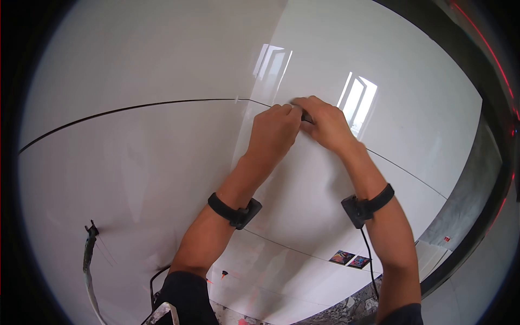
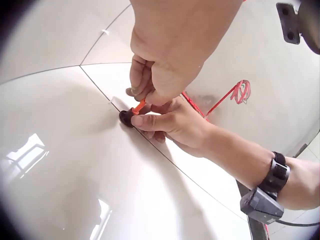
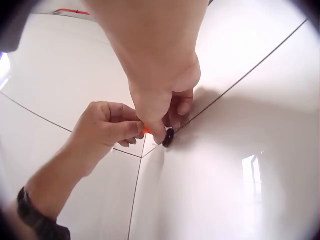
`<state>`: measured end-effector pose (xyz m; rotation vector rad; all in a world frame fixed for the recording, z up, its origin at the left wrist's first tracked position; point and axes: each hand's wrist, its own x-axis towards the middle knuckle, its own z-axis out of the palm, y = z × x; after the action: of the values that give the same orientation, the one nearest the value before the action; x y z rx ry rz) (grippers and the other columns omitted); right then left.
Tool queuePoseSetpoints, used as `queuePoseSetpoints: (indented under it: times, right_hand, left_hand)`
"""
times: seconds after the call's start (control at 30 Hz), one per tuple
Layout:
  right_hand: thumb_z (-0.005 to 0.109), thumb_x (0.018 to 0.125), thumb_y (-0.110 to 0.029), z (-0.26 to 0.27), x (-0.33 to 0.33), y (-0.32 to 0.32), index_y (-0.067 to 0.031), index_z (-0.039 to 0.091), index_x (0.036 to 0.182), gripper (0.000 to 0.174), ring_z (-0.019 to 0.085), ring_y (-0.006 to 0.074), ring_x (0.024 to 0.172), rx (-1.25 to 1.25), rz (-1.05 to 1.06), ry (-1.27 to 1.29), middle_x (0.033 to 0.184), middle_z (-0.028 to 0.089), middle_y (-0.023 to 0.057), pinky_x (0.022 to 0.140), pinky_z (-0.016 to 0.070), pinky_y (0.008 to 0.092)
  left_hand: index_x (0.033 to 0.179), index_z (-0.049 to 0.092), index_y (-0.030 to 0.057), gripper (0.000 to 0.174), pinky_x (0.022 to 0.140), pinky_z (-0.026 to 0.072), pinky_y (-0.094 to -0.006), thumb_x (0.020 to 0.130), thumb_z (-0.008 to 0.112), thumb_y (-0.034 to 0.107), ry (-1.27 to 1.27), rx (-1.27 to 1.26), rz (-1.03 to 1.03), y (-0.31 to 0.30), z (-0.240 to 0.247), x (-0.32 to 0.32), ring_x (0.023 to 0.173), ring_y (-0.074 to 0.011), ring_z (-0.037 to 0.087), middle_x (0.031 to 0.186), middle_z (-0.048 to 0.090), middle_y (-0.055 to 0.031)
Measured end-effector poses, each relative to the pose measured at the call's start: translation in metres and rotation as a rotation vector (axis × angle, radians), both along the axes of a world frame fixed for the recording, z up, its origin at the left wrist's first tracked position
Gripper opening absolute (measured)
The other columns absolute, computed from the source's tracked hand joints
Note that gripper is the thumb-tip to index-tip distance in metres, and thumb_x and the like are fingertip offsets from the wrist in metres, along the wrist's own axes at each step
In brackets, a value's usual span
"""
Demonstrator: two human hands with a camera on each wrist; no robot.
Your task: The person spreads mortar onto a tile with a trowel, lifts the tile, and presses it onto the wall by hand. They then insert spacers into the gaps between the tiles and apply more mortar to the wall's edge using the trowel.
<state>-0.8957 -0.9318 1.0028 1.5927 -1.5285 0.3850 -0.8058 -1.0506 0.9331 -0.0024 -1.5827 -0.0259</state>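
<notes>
Both hands meet at a dark joint between glossy white wall tiles (image 1: 314, 179), just right of the corner. Between them is a small tile leveler with a round black cap (image 2: 126, 118) and an orange stem (image 2: 139, 106). My left hand (image 1: 275, 132) pinches the orange stem between thumb and fingers. With thumb and fingertips, my right hand (image 1: 327, 124) grips the black cap, which lies close against the joint. In the right wrist view the right thumb covers part of the cap (image 3: 168, 137). A small white tab (image 2: 115, 101) sticks out of the joint beside it.
A white spacer (image 1: 236, 99) sits in the joint left of the corner. Lower down are another black-and-orange leveler (image 1: 224, 274) and two colourful square patches (image 1: 342, 257). A cable (image 1: 88, 260) hangs from the left wall. Red wire (image 2: 241, 92) shows in the left wrist view.
</notes>
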Motion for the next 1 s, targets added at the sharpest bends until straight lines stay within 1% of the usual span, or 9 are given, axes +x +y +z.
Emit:
queuePoseSetpoints:
  times: [0.13, 0.2, 0.4, 0.53, 0.6, 0.63, 0.7, 0.73, 1.0]
  right_hand:
    - [0.074, 0.078, -0.017, 0.005, -0.005, -0.01, -0.0089, 0.066, 0.09, 0.017, 0.064, 0.0293, 0.07, 0.128, -0.077, 0.081, 0.087, 0.064, 0.0071, 0.064, 0.0517, 0.0418]
    - [0.073, 0.078, -0.015, -0.01, -0.004, -0.017, -0.0065, 0.061, 0.082, 0.015, 0.063, 0.0289, 0.066, -0.111, -0.215, 0.181, 0.083, 0.063, 0.0076, 0.058, 0.0505, 0.0405]
    - [0.072, 0.078, -0.015, -0.025, -0.011, -0.02, -0.0065, 0.058, 0.077, 0.017, 0.061, 0.0289, 0.058, -0.213, -0.305, 0.184, 0.076, 0.062, 0.007, 0.051, 0.0482, 0.0389]
    - [0.072, 0.08, -0.016, -0.019, -0.01, -0.014, -0.0072, 0.058, 0.081, 0.016, 0.062, 0.0288, 0.063, -0.166, -0.191, 0.15, 0.081, 0.062, 0.0065, 0.054, 0.0496, 0.039]
    - [0.07, 0.081, -0.013, -0.01, -0.004, -0.005, -0.0077, 0.061, 0.093, 0.016, 0.064, 0.029, 0.073, -0.028, -0.132, 0.128, 0.088, 0.063, 0.0071, 0.063, 0.0516, 0.0394]
    - [0.07, 0.081, -0.013, -0.005, -0.003, -0.003, -0.0077, 0.061, 0.093, 0.016, 0.064, 0.029, 0.073, -0.019, -0.126, 0.134, 0.088, 0.063, 0.0071, 0.063, 0.0516, 0.0394]
    - [0.068, 0.082, -0.008, 0.006, -0.003, 0.001, -0.009, 0.061, 0.107, 0.025, 0.064, 0.029, 0.083, 0.15, -0.064, 0.079, 0.093, 0.063, 0.0085, 0.072, 0.0519, 0.04]
    - [0.067, 0.082, -0.006, 0.013, 0.0, 0.002, -0.0102, 0.064, 0.112, 0.031, 0.064, 0.0294, 0.085, 0.227, -0.096, 0.06, 0.092, 0.063, 0.0089, 0.075, 0.0516, 0.04]
    - [0.072, 0.08, -0.008, 0.048, 0.009, -0.011, -0.0095, 0.071, 0.106, 0.025, 0.063, 0.0283, 0.082, 0.547, -0.143, 0.154, 0.089, 0.062, 0.0077, 0.073, 0.051, 0.0393]
  left_hand:
    - [0.077, 0.063, 0.005, 0.005, 0.058, 0.0503, -0.0352, 0.08, 0.066, 0.006, -0.002, -0.002, 0.022, -0.001, -0.001, -0.002, 0.068, -0.0225, 0.061, 0.07, 0.061, -0.0057]
    - [0.077, 0.062, 0.005, 0.005, 0.058, 0.0501, -0.0351, 0.08, 0.066, 0.006, 0.0, 0.002, 0.019, -0.003, -0.002, -0.004, 0.068, -0.0225, 0.061, 0.07, 0.061, -0.0055]
    - [0.078, 0.062, 0.0055, 0.007, 0.058, 0.0493, -0.035, 0.08, 0.067, 0.008, 0.018, 0.014, 0.006, -0.004, -0.004, -0.008, 0.068, -0.0225, 0.061, 0.07, 0.06, -0.0054]
    - [0.079, 0.062, 0.0062, 0.008, 0.057, 0.0488, -0.035, 0.079, 0.069, 0.01, 0.088, 0.062, -0.049, -0.006, -0.007, -0.01, 0.067, -0.0222, 0.061, 0.07, 0.06, -0.0053]
    - [0.08, 0.062, 0.0064, 0.009, 0.056, 0.0485, -0.035, 0.079, 0.07, 0.011, 0.091, 0.069, -0.029, -0.007, -0.006, -0.011, 0.066, -0.0218, 0.061, 0.07, 0.061, -0.0048]
    - [0.081, 0.062, 0.0065, 0.01, 0.056, 0.0483, -0.0349, 0.079, 0.071, 0.012, 0.089, 0.073, -0.015, -0.007, -0.006, -0.011, 0.065, -0.0214, 0.06, 0.071, 0.061, -0.0043]
    - [0.081, 0.063, 0.0068, 0.011, 0.055, 0.0477, -0.0346, 0.079, 0.072, 0.013, 0.101, 0.094, -0.009, -0.004, -0.007, -0.012, 0.064, -0.0206, 0.06, 0.069, 0.061, -0.0036]
    - [0.082, 0.064, 0.0071, 0.011, 0.053, 0.0471, -0.0342, 0.08, 0.072, 0.015, 0.105, 0.109, -0.01, -0.003, -0.007, -0.011, 0.063, -0.0199, 0.06, 0.068, 0.06, -0.0029]
    - [0.078, 0.066, 0.0085, 0.013, 0.049, 0.0431, -0.0323, 0.083, 0.074, 0.018, 0.173, 0.125, 0.07, -0.004, -0.015, -0.018, 0.057, -0.0177, 0.056, 0.058, 0.054, -0.0009]
